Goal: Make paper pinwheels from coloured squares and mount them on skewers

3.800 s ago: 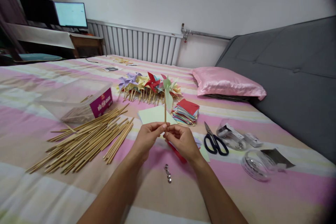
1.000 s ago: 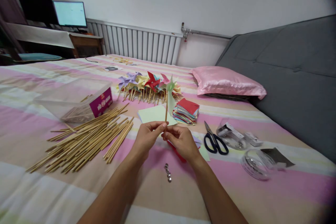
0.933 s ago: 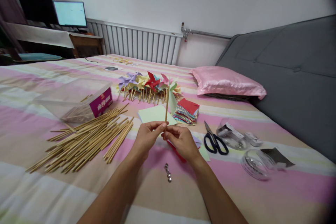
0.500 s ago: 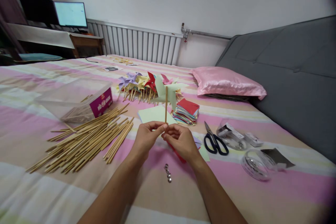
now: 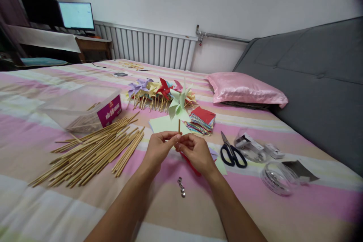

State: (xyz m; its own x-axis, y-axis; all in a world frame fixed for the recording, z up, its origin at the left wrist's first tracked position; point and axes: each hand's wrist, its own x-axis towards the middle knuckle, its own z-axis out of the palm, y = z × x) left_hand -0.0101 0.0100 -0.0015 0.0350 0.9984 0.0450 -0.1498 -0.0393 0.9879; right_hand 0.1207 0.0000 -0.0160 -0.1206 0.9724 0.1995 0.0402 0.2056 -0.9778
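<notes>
A pale green paper pinwheel (image 5: pixel 178 105) on a thin wooden stick stands upright in front of me, its blades facing my way. My left hand (image 5: pixel 162 145) pinches the lower stick between thumb and fingers. Close against it, my right hand (image 5: pixel 194 150) is closed around the same stick; its lower end is hidden by my fingers. Behind the pinwheel lies a pale green paper sheet (image 5: pixel 161 124). Something red (image 5: pixel 193 167) is partly covered by my right hand. Several silver pushpin-like metal pieces (image 5: pixel 181 187) rest on the bedspread between my forearms.
Left are a loose pile of wooden sticks (image 5: pixel 96 155) and a clear plastic box (image 5: pixel 76 102). Finished pinwheels (image 5: pixel 154 89) lie farther back, near a stack of coloured paper (image 5: pixel 202 117). On the right are black-handled scissors (image 5: pixel 232 153), clear round containers (image 5: pixel 279 177) and a pink pillow (image 5: pixel 246 89).
The pinwheel has turned on its stick: earlier the stick showed in front of the blades, now the blades cover its upper part. Both hands have stayed in place.
</notes>
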